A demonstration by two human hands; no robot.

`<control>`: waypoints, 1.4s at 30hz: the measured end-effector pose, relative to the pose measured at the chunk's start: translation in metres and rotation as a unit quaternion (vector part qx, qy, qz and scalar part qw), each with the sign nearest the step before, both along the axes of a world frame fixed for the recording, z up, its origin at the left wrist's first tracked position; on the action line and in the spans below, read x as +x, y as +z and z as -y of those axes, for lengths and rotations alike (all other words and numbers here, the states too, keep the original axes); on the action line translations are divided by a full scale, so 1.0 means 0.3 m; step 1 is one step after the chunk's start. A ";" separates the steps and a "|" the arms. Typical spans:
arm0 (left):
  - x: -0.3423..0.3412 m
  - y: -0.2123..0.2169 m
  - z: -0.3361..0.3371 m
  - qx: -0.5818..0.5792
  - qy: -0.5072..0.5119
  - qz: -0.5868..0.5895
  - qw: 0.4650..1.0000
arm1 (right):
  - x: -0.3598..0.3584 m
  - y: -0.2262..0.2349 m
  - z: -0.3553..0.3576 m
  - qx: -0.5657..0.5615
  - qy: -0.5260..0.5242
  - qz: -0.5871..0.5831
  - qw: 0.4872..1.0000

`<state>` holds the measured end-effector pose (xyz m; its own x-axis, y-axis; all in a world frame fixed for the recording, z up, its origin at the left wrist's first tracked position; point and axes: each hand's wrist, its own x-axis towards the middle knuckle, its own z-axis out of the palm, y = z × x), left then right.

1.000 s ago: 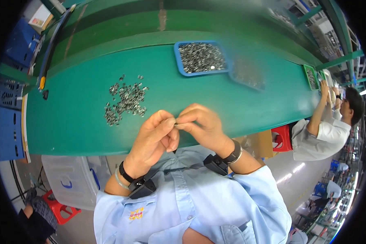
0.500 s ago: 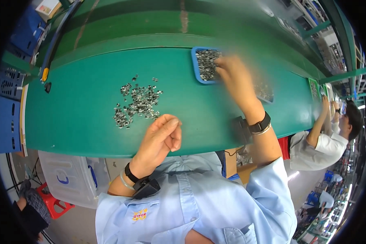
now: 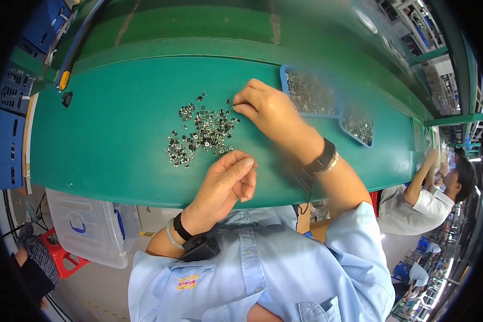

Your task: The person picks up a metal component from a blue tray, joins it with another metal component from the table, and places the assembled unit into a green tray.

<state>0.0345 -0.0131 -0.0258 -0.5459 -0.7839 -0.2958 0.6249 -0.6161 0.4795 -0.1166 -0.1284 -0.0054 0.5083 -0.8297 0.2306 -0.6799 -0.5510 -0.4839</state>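
Observation:
A loose pile of small shiny metal-and-black parts (image 3: 212, 130) lies spread on the green tabletop (image 3: 118, 118). My right hand (image 3: 271, 110) is over the pile's far right edge, thumb and fingertips pinched together. Anything between those fingertips is too small to make out; a single loose part (image 3: 227, 101) lies just left of them. My left hand (image 3: 228, 180) rests at the pile's near side, fingers curled and thumb pressed against them. Whatever it may hold is hidden.
Beyond my right hand stands a blue tray (image 3: 284, 80) full of similar small parts, with a second tray (image 3: 367, 144) of parts beside it. A yellow-and-black tool (image 3: 64, 80) is at the far left. Another person (image 3: 421, 198) works at the right end of the bench.
My right hand has moved left from the blue tray to the edge of the pile. My left hand keeps its curled shape. The whole view has shifted slightly.

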 end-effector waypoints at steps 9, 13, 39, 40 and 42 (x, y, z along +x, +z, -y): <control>-0.033 0.059 0.008 -0.030 0.071 0.072 0.994 | -0.094 0.100 -0.248 -0.035 0.031 0.099 0.994; -0.060 0.063 -0.011 -0.054 0.047 0.110 0.991 | -0.121 0.097 -0.306 -0.071 0.019 0.094 0.993; -0.093 0.088 -0.035 -0.089 0.020 0.151 0.984 | -0.169 0.001 -0.400 -0.081 -0.036 0.196 0.977; -0.091 0.093 -0.037 -0.084 0.021 0.134 0.987 | -0.166 0.007 -0.401 -0.082 -0.034 0.196 0.977; -0.085 0.079 -0.038 -0.071 0.010 0.076 0.995 | -0.156 0.029 -0.408 -0.015 -0.045 0.277 0.960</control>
<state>0.0089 -0.0016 -0.0020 -0.4867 -0.8342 -0.2594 0.5506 -0.5234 0.6503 -0.1635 -0.0059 0.0034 0.2271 -0.8533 0.4693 -0.3683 -0.5214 -0.7698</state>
